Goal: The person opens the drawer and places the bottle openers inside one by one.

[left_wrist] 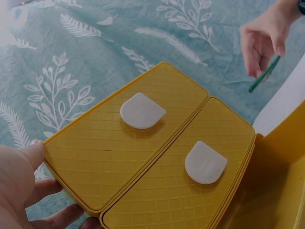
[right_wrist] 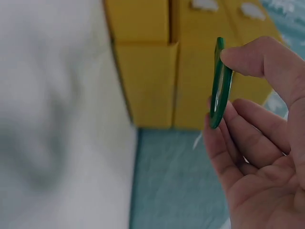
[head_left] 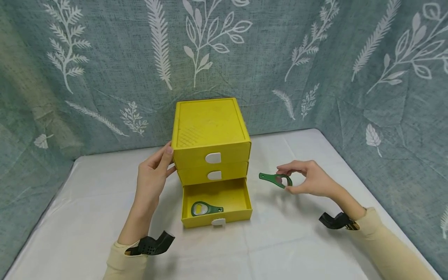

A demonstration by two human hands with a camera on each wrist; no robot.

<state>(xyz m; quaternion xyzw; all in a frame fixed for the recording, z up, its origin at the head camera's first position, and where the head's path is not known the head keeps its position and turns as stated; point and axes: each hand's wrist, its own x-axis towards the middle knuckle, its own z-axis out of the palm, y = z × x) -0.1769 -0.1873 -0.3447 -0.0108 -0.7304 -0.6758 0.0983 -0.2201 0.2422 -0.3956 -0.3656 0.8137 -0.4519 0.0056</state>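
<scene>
A green bottle opener is pinched at its ring end between the thumb and fingers of the right hand, and it is held in the air to the right of a yellow drawer unit, well clear of the white surface; its handle is pointed left, toward the unit. In the right wrist view the opener is seen edge-on, clamped between the thumb tip and the curled fingers, so the grip of that hand is closed on the opener. The left hand is laid against the left side of the unit, level with the top drawer, its fingers nearly straight and its thumb set at the front left corner; its grip is spread and nothing is enclosed by it. The middle drawer is shut, and the bottom drawer is pulled out toward the person. A second green bottle opener is lain flat inside the open drawer, near its front left corner. A teal cloth with white leaf prints is hung behind and beside the surface.
</scene>
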